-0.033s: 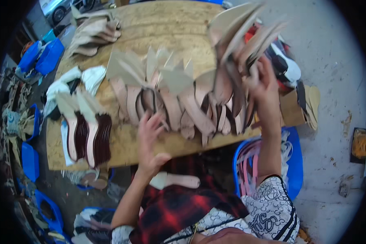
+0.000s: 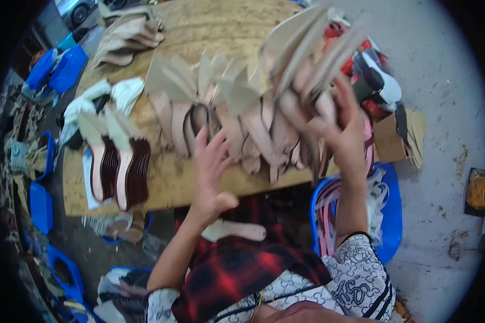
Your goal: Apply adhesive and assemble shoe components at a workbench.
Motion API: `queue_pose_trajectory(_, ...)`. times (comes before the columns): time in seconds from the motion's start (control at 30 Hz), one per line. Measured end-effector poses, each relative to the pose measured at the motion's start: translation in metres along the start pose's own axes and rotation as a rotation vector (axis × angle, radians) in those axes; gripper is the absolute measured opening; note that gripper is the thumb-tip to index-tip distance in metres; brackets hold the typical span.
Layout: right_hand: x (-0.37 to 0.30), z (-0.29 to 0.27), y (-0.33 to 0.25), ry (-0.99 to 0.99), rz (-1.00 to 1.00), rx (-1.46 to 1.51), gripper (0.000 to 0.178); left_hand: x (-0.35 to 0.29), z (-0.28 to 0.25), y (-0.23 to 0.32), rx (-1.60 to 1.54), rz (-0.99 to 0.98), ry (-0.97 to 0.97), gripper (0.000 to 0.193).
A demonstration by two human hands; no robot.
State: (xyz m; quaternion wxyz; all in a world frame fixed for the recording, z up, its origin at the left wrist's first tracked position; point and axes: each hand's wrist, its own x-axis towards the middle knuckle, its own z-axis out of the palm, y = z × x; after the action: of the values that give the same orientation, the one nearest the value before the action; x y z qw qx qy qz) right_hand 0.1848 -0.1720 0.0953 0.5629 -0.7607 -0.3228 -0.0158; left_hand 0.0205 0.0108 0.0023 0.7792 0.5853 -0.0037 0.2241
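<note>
My right hand (image 2: 346,137) grips a bunch of shoe-insole pieces (image 2: 295,51), lifted and tilted at the table's right side; they are long, pinkish-beige strips with wide cream flaps, smeared by motion. Below and left of that bunch, a loose heap of similar pieces (image 2: 170,121) spreads over the wooden table (image 2: 221,29). My left hand (image 2: 210,175) is open at the near edge of this heap, its fingers spread, with nothing visible in it. A single loose insole piece (image 2: 234,231) rests on the red-and-black checked cloth (image 2: 226,269) over my lap.
Two neat stacks of dark-edged insole pieces (image 2: 130,175) stand at the table's left, beside white cloth (image 2: 126,99). Another pile (image 2: 132,37) sits at the far left. A blue tub (image 2: 393,215) of strips stands at the right, below a cardboard box (image 2: 389,141).
The bunch in my right hand has shifted a little to the left. My left hand has moved slightly right and up, fingers still spread.
</note>
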Motion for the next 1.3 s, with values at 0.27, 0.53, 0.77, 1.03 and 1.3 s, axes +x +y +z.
queue_pose_trajectory(0.27,-0.126,0.066,-0.017,-0.094,-0.126,-0.128,0.059,-0.043,0.010,0.036,-0.402,-0.349,0.064,0.082)
queue_pose_trajectory(0.53,-0.127,0.093,-0.038,0.039,-0.228,0.169,0.044,-0.111,-0.011,0.041,-0.329,-0.382,0.137,0.078)
queue_pose_trajectory(0.77,-0.161,0.100,-0.039,-0.185,-0.188,0.615,0.033,-0.143,-0.029,0.050,-0.507,-0.458,0.111,0.075)
queue_pose_trajectory(1.03,-0.150,0.102,-0.026,-0.462,-0.103,0.369,0.015,-0.175,-0.030,0.033,-0.495,-0.584,0.245,0.064)
queue_pose_trajectory(1.3,-0.173,0.101,-0.032,-0.435,0.058,0.889,0.026,-0.187,-0.032,0.025,-0.513,-0.501,0.095,0.078)
